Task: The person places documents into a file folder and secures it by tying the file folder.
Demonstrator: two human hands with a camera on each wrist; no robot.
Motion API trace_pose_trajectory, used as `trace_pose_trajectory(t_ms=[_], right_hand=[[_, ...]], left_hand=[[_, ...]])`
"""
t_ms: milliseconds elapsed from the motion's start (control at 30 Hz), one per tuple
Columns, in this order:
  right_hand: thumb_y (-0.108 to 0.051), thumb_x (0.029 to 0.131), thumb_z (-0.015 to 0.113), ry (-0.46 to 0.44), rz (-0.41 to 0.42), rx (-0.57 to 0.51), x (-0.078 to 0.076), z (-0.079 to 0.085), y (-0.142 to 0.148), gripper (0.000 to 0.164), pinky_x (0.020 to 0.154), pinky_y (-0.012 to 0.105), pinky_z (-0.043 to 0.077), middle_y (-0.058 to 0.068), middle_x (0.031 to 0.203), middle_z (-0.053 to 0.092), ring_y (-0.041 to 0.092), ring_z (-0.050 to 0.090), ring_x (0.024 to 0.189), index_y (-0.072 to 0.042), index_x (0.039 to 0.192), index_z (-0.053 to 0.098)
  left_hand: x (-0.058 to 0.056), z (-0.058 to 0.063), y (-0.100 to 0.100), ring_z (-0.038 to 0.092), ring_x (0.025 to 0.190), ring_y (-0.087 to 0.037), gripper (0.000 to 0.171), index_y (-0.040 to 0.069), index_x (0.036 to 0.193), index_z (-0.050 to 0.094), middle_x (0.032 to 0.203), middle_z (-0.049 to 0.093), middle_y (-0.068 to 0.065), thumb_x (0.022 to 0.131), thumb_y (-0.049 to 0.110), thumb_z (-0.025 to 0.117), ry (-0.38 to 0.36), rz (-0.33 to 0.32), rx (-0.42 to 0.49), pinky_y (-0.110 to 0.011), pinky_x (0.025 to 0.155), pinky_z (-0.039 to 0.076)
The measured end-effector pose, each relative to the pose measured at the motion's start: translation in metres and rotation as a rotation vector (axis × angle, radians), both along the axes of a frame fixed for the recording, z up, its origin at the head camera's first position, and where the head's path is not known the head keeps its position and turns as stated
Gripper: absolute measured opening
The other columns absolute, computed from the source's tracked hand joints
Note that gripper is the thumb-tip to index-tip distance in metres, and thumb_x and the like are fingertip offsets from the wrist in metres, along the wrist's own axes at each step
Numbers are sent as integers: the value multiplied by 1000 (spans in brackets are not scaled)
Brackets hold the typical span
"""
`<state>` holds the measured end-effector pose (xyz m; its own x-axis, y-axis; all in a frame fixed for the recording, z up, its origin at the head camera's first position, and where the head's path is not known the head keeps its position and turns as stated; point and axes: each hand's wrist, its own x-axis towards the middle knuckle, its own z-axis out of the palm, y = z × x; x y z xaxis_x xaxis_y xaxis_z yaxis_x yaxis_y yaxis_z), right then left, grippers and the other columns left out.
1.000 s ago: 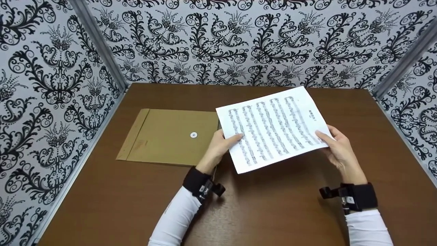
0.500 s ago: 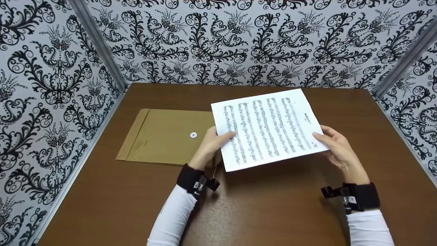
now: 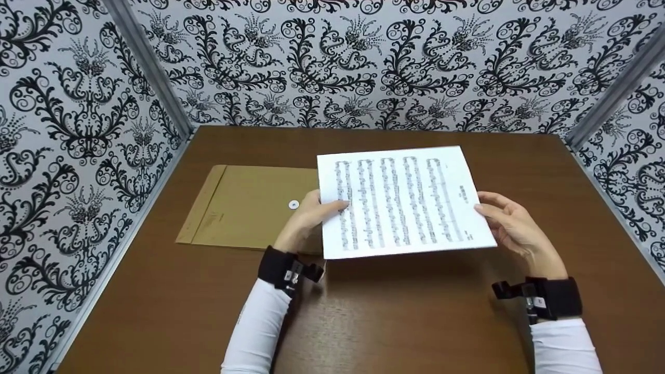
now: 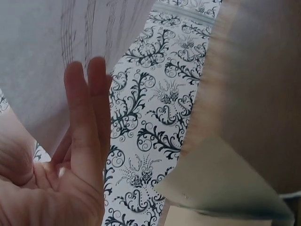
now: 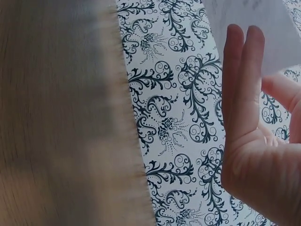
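Note:
A white sheet of music (image 3: 400, 202) is held above the table, printed side up, its staff lines running away from me. My left hand (image 3: 306, 218) pinches its left edge, thumb on top and fingers underneath. At the opposite edge my right hand (image 3: 514, 228) holds it between thumb and fingers. Both wrist views show straight fingers behind the paper (image 4: 33, 61). A brown envelope (image 3: 249, 208) with a white round button (image 3: 294, 204) lies left of the sheet; the sheet and my left hand cover its right end. In the left wrist view the envelope's flap (image 4: 225, 179) stands raised.
The brown wooden table (image 3: 395, 322) stretches under both arms. Patterned black-and-white walls (image 3: 353, 67) enclose its back and sides, with grey strips (image 3: 150, 67) at the corners. A thin string (image 3: 325, 266) hangs near my left wrist.
The sheet has turned clockwise so its near edge lies almost level, and its left side has moved left. My left hand went left with it; the right shifted only slightly. The envelope stayed put.

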<state>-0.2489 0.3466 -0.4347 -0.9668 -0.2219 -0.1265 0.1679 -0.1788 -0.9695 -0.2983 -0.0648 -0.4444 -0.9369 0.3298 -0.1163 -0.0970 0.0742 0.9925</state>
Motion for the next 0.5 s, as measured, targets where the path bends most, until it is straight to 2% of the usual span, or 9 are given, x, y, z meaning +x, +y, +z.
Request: trace_pose_trajectory(t_ms=[67,300,500], right_hand=[[-4,105,52,2,15,-2,0,0,0,23,67,29,64,0,100,80,14,79,85,-17,121,60],[-4,105,51,28,60,8,0,0,-2,27,69,29,63,-2,107,79,14,78,89,-19,127,58],[-3,106,48,57,128,-4,1,-1,-5,31,71,28,64,1,108,79,15,78,92,-20,131,57]], left_hand=[[-1,0,-2,77,75,-17,31,0,123,67,107,77,-19,96,13,66,-15,-20,0,-29,68,63],[-2,0,-5,75,75,-13,33,0,125,66,111,76,-20,95,14,67,46,-88,-110,-26,67,62],[2,-1,-4,78,77,-18,29,4,123,67,105,78,-14,95,15,67,-25,-99,-27,-29,69,63]])
